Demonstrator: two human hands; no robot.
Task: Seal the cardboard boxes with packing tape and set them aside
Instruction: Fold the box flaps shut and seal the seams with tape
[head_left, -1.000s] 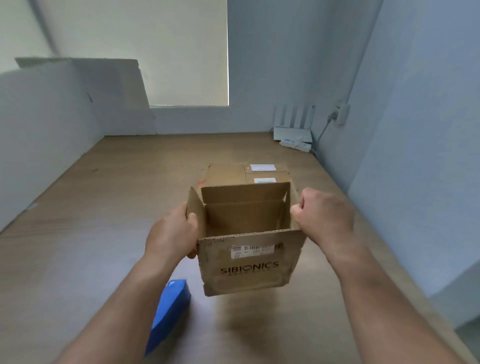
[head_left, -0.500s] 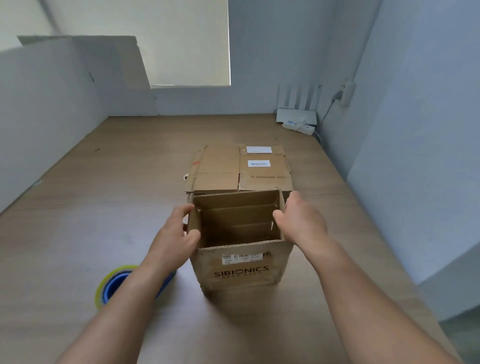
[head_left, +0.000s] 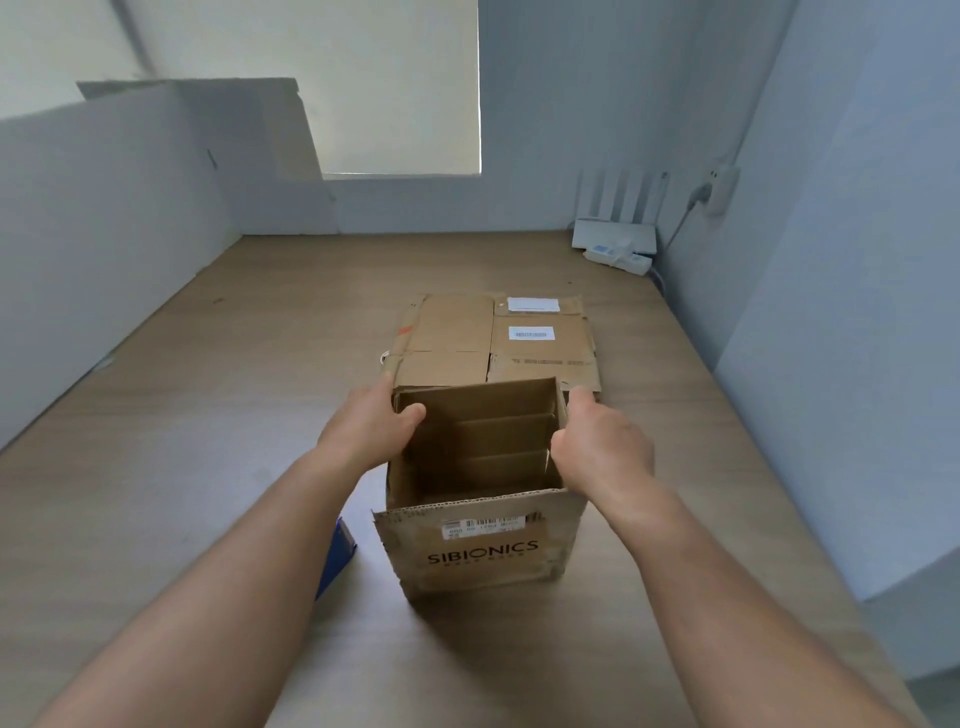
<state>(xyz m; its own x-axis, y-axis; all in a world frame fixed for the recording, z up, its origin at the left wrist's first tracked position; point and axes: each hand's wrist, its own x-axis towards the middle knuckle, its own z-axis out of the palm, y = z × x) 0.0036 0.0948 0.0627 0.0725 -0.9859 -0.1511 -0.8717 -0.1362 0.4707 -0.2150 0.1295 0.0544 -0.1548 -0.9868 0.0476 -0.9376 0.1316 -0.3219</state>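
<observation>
Box: the box stands upright near the middle of the worktop, closer to the near edge, with its printed side facing the person and its top open.
Inside the box: only stepped cardboard folds against the far wall, and no goods that I can see.
Left hand: the left hand grips the left wall near the far corner, thumb hooked over the rim and inside. Its fingers are hidden behind the wall.
Right hand: the right hand is curled round the right wall near its far corner, thumb side at the rim.
Why held so: one hand on each side wall probably squares and steadies the box so the top flaps can be folded shut for taping.
Flat cardboard: flat cardboard with white labels lies just behind the box. I cannot tell whether they touch.
Blue item: a blue item lies left of the box, mostly hidden by the left forearm. It may be the tape, kept within reach.
Far right corner: a router and a power strip, well apart from the work.
Stage: no tape is on this box yet, so sealing has not begun.
</observation>
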